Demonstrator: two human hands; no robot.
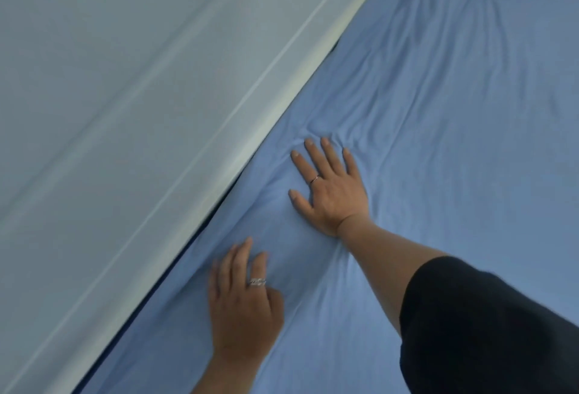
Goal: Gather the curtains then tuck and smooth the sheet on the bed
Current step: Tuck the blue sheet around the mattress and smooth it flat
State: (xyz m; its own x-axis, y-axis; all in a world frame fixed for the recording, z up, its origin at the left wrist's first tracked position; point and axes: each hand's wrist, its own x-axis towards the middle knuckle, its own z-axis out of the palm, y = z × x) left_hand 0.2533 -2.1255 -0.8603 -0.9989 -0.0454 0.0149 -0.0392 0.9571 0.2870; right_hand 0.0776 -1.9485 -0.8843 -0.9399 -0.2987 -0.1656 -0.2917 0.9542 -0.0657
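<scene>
Both grips flat, holding nothing: right grip (330, 193) presses sheet (454, 111), left grip (246, 302) at its edge. Advise sweeping creases outward.

Left half of view: pale panel (94, 64), grey-white, smooth, running diagonally from lower left to upper right. Whether it is a wall or a furniture side cannot be told. Two features follow the same diagonal: a broad soft band (125, 105), slightly lighter, and a thin bright rib (219, 130) beside it. The lower right border is a cream strip (250, 155), rounded. A narrow dark gap (166, 269) runs directly along the strip's outer edge.
</scene>
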